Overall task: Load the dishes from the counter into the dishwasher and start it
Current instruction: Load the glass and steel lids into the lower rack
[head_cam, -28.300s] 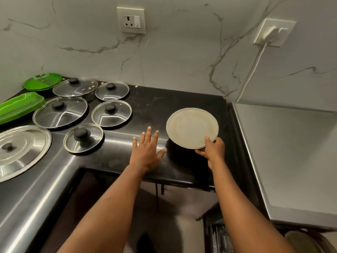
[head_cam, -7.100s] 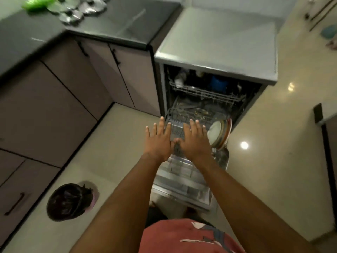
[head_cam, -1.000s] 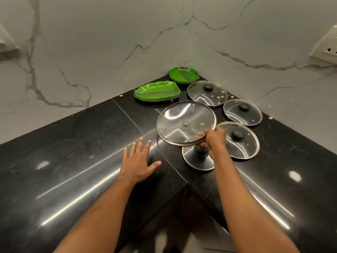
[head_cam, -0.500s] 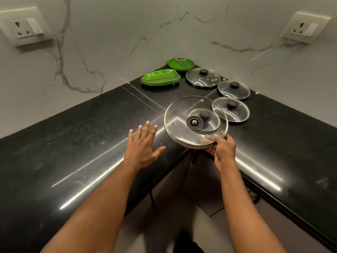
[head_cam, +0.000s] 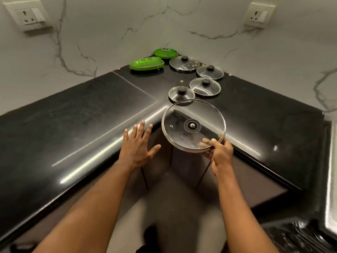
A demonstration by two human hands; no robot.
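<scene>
1. Pinching the near rim of the glass lid [head_cam: 193, 125] between the fingers [head_cam: 217, 144] of the right hand [head_cam: 221, 155], holding it tilted in the air just off the counter [head_cam: 73, 115] corner.
2. Spreading the left hand [head_cam: 138, 147] beside it, gripping nothing.
3. Left to load: four smaller lids [head_cam: 204, 86] and green plates [head_cam: 146, 63] further back.
4. Seemingly midway; too early for starting the dishwasher.

Large glass lid [head_cam: 193, 126] held tilted, underside up, four smaller lids [head_cam: 205, 86] flat on counter [head_cam: 82, 115]
</scene>
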